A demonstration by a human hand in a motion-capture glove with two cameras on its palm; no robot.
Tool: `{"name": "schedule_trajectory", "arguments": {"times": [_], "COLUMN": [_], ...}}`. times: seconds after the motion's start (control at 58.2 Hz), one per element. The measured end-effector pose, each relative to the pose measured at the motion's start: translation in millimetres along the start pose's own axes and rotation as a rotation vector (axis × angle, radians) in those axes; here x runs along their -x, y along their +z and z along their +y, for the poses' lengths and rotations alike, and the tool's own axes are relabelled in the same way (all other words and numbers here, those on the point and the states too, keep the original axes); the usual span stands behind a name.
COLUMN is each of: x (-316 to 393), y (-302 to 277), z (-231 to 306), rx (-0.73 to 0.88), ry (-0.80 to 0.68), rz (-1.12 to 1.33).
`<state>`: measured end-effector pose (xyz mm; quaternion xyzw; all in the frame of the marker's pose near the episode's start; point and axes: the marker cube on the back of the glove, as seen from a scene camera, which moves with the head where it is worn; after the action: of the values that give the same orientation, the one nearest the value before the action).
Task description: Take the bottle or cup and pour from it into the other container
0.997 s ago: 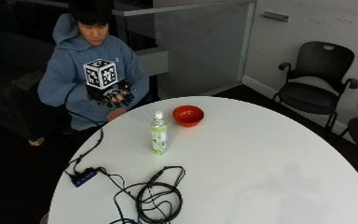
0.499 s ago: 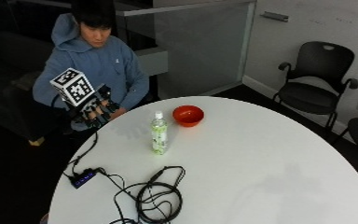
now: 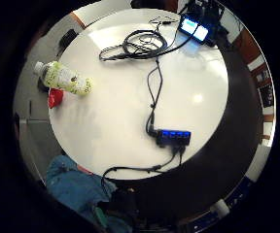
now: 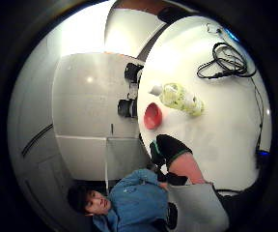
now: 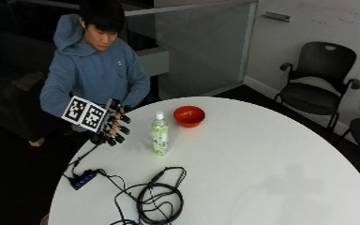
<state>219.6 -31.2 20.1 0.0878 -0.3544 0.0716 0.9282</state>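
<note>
Bottle (image 5: 160, 134) of clear plastic upright on glossy round white desk (image 5: 261, 164), beside shallow red bowl (image 5: 189, 115); gloved right hand (image 5: 112, 127) apart, fingers (image 5: 120, 136) spread, holding nothing.

Your outside view sits high across the table (image 5: 242, 159), angled down at the person, taking in the whole round top, with the hand (image 5: 113, 127) raised at its near-person edge. Your little-finger palm cam looks down on the table (image 3: 130, 111) from well above, nothing close to it; it sees nearly the full top. Your thumb-side cam faces more sideways: table (image 4: 226, 121) edge-on, wall behind, the person below. All three share the bottle (image 5: 160, 133) (image 3: 62, 77) (image 4: 180, 98), the bowl (image 5: 189, 115) (image 3: 55, 97) (image 4: 152, 115) and the coiled cable (image 5: 158, 199) (image 3: 140, 44) (image 4: 228, 60).
</note>
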Motion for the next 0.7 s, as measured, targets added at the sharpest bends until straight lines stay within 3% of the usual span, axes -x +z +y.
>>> {"name": "schedule_trajectory", "arguments": {"times": [0.705], "x": [12.2], "y": [112.8], "z": [-60.2], "rx": [0.098], "ry": [-0.146], "rz": [-0.296]}}
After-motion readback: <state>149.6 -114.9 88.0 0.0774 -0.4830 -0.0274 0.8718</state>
